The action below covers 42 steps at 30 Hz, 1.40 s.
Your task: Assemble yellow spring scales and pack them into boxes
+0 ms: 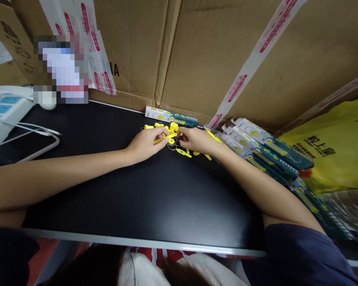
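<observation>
My left hand [145,144] pinches a flat yellow plastic strip [168,136] with a small hole near its end. The strip points to the right, toward my other hand. Curled over the right side of a small pile of yellow plastic parts [174,127] is my right hand [193,140]. Its thumb and fingertips are bent together, and what they grip, if anything, is too small to make out. Thin wire loops [171,147] lie among the parts. Just below the hands, a narrow yellow piece [183,153] rests on the black table [167,198].
A slim printed box [171,116] lies behind the pile, against a large cardboard carton [197,59]. Several similar boxes [268,143] are stacked at the right, beside a yellow plastic bag [340,139]. At the left are a power strip [2,109], white cables [32,128] and a phone [24,147].
</observation>
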Each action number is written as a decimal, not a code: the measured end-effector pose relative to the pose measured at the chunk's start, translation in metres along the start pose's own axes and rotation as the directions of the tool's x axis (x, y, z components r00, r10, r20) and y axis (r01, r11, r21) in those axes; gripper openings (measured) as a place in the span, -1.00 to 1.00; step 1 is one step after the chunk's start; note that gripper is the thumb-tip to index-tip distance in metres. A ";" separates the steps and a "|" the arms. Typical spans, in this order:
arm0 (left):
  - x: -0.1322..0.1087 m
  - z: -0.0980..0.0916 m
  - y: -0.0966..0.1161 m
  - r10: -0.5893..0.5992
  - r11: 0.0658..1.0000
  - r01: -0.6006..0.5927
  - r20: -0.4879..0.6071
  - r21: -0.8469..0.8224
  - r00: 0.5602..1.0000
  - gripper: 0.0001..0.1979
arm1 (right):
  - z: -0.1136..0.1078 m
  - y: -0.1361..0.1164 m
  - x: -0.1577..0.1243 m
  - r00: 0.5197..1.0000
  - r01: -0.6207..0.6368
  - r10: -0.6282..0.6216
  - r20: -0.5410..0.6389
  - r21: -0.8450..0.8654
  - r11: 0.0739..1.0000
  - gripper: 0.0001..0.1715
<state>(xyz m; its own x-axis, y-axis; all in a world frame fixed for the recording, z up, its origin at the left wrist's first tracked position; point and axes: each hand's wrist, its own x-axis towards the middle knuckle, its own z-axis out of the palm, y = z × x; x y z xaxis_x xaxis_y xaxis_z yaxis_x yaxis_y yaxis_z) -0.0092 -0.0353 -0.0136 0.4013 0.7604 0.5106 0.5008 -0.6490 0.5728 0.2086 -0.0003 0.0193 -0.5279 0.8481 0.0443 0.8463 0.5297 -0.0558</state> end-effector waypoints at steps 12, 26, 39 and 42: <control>0.000 -0.001 0.000 0.030 1.000 -0.030 0.008 0.000 1.000 -0.83 | 0.002 0.003 0.006 0.997 -0.076 0.076 0.004 -0.041 0.996 -0.84; 0.000 0.000 0.001 0.033 0.999 -0.033 0.014 0.010 0.999 -0.83 | -0.022 0.011 0.001 0.997 0.072 -0.052 -0.063 0.390 0.918 -0.88; -0.002 -0.003 0.006 0.028 1.000 -0.028 0.016 -0.013 0.999 -0.88 | -0.026 -0.018 -0.017 1.000 0.024 0.002 -0.025 0.988 0.155 -0.60; -0.002 -0.003 0.012 0.007 0.993 -0.004 0.028 -0.115 1.000 -0.86 | -0.010 -0.025 -0.025 0.998 -0.040 -0.040 0.045 0.993 0.109 -0.56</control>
<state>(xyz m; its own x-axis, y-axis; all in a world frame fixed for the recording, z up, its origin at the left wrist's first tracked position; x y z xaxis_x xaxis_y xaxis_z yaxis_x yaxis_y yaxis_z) -0.0064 -0.0446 -0.0055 0.4265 0.7560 0.4965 0.4079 -0.6508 0.6404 0.2013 -0.0353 0.0299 -0.5643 0.8256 0.0021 0.0430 0.0319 -0.9986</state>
